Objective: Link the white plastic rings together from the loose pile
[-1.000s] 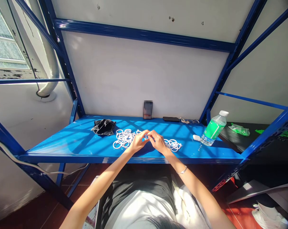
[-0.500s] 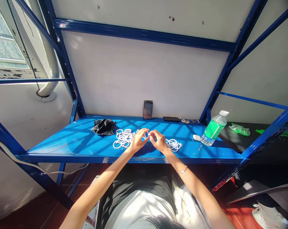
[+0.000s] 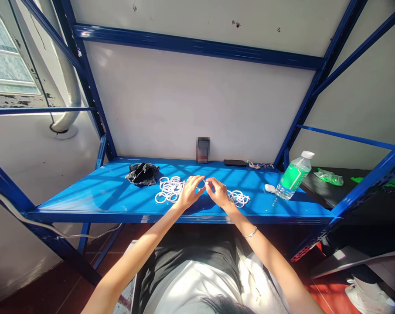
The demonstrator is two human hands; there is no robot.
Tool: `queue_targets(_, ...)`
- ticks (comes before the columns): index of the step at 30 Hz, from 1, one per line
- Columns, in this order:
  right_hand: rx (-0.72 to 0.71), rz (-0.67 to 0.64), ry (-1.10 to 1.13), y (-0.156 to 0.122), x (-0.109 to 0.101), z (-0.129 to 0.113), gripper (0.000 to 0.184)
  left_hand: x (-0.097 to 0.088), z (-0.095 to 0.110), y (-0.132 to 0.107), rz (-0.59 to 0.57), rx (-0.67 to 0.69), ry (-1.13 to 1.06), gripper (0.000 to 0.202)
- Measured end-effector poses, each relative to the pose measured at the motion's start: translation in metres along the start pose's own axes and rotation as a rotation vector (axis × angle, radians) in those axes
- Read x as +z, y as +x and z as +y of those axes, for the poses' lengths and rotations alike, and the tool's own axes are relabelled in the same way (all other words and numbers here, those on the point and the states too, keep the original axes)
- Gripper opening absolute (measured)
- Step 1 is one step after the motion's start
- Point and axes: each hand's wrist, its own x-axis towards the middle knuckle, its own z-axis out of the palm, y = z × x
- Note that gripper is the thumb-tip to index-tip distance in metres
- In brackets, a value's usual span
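My left hand (image 3: 190, 192) and my right hand (image 3: 219, 192) meet over the middle of a blue metal shelf (image 3: 96, 196). Both pinch a small white ring (image 3: 204, 185) between their fingertips. To the left of my hands lies a loose heap of white rings (image 3: 169, 190). A smaller pile of white rings (image 3: 239, 198) lies just right of my right hand. A thin bracelet circles my right wrist.
A crumpled black bag (image 3: 142, 173) lies at the back left. A small dark box (image 3: 203, 150), a black phone (image 3: 235, 162) and a cable stand by the wall. A green-labelled water bottle (image 3: 294, 175) and a white earbud case (image 3: 269, 188) are at the right.
My hands have stayed in place. The fingertips have shifted slightly apart while working the ring between them.
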Motion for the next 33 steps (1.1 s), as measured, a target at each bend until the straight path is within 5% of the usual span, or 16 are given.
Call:
queue_targets(19, 0.274, -0.122, 0.475, 0.0042, -0.0006, 0.002, 0.021, -0.0034, 0.0038, 0.0011, 0.086, 0.005, 0.048, 0.04)
queue_targets(33, 0.308, -0.117, 0.559, 0.0046, 0.0008, 0.0032, 0.023, -0.0042, 0.0024, 0.0015, 0.059, -0.039, 0.06, 0.039)
